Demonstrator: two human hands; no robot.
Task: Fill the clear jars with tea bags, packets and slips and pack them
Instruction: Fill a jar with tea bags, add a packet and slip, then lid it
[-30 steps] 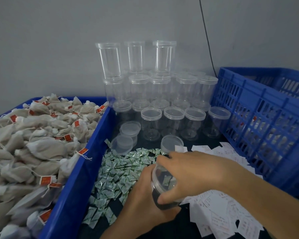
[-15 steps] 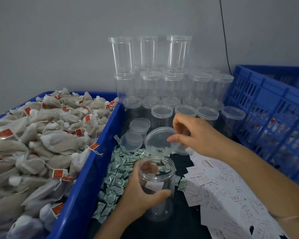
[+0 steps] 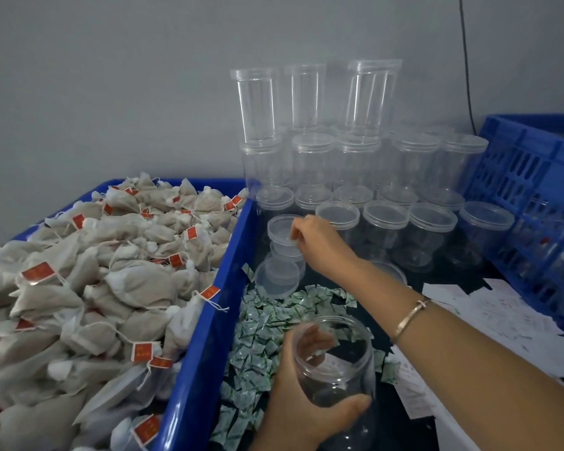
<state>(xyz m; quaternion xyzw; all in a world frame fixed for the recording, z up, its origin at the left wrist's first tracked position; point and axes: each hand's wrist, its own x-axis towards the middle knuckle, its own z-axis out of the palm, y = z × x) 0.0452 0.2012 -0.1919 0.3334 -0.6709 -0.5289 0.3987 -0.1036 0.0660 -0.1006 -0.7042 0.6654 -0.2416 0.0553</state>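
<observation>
One view only: wide-angle, head-worn, facing forward and down over the table (image 3: 401, 428). Very near: left hand (image 3: 293, 408) and right hand (image 3: 319, 242) fill the foreground. Tea bags (image 3: 111, 288) left, stacked clear jars (image 3: 355, 157) against the far wall (image 3: 111, 76), crate (image 3: 528, 190) right.

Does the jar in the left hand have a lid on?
No, the jar in the left hand is open-topped; the right hand holds a lid farther back.
</observation>
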